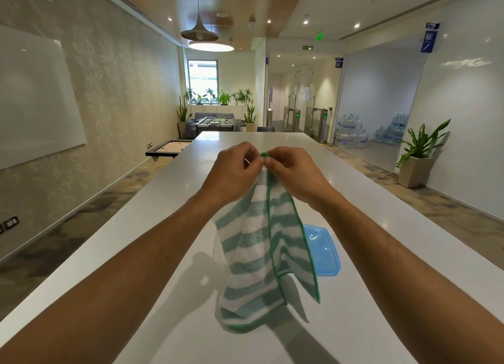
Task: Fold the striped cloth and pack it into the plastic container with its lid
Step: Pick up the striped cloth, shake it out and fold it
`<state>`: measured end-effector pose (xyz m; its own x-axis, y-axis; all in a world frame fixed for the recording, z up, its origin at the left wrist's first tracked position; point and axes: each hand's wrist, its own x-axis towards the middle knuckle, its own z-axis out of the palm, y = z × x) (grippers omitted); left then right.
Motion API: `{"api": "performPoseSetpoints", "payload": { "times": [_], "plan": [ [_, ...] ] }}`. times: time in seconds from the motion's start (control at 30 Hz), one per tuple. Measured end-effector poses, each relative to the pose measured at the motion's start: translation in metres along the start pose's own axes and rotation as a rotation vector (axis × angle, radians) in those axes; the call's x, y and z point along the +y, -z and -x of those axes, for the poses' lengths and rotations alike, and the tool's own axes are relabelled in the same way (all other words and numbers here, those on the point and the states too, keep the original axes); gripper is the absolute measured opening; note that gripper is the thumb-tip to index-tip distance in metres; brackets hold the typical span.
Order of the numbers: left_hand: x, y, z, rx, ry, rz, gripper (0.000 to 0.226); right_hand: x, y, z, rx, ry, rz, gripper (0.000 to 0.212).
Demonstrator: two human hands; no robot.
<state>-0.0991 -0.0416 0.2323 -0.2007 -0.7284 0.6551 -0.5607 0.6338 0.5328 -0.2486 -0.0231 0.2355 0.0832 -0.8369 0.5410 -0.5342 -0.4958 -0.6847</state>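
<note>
both hands pinch the cloth's top edge, fold barely begun

both hands meet above the table: the left hand (234,170) and the right hand (293,172) are each closed in a pinch on the top of the striped cloth (261,254), fingertips nearly touching one another at the gathered corners. the cloth hangs down from that pinch in two loose layers, green-edged, its lower end sagging toward the white table (136,227) at about 6 o'clock from the hands; whether the bottom hem touches the surface i cannot tell.

just beyond the cloth, at roughly 4 o'clock from the hands, a blue plastic piece (324,252) lies flat on the table, partly hidden behind the hanging fabric. it looks like the lid, though it could be the container itself; no second piece shows.

as a judgement, the task is at an early stage: the corners seem brought together for a first fold, but the cloth is not yet a neat, compact shape. left to do: finish folding, place it in the container, and fit the lid.
</note>
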Motion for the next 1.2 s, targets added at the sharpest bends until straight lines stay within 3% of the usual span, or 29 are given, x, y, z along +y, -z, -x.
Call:
{"api": "performPoseSetpoints", "payload": {
  "times": [0.23,0.43,0.63,0.8,0.9,1.07,1.2],
  "plan": [
    [-0.002,0.000,0.001,-0.057,-0.016,0.082,0.011,0.001,0.003,-0.002,0.050,0.068,0.079,0.022],
    [-0.030,0.005,0.008,-0.472,0.052,-0.063,0.019,0.009,0.022,-0.006,0.172,0.017,0.068,0.016],
    [-0.067,0.024,0.012,-0.591,0.054,-0.248,0.017,0.025,0.049,-0.005,0.276,-0.072,-0.008,0.017],
    [-0.081,0.046,0.006,-0.455,0.088,-0.306,0.023,0.037,0.067,-0.002,0.366,-0.153,-0.116,0.018],
    [-0.080,0.052,0.000,-0.261,0.071,-0.284,0.018,0.045,0.072,0.000,0.342,-0.182,-0.124,0.017],
    [-0.056,0.055,-0.007,0.175,-0.032,-0.088,0.013,0.044,0.078,-0.001,0.398,-0.139,-0.229,0.019],
    [-0.043,0.055,-0.016,0.205,0.046,0.161,0.007,0.039,0.077,-0.003,0.398,-0.159,-0.247,0.023]
  ]
}}
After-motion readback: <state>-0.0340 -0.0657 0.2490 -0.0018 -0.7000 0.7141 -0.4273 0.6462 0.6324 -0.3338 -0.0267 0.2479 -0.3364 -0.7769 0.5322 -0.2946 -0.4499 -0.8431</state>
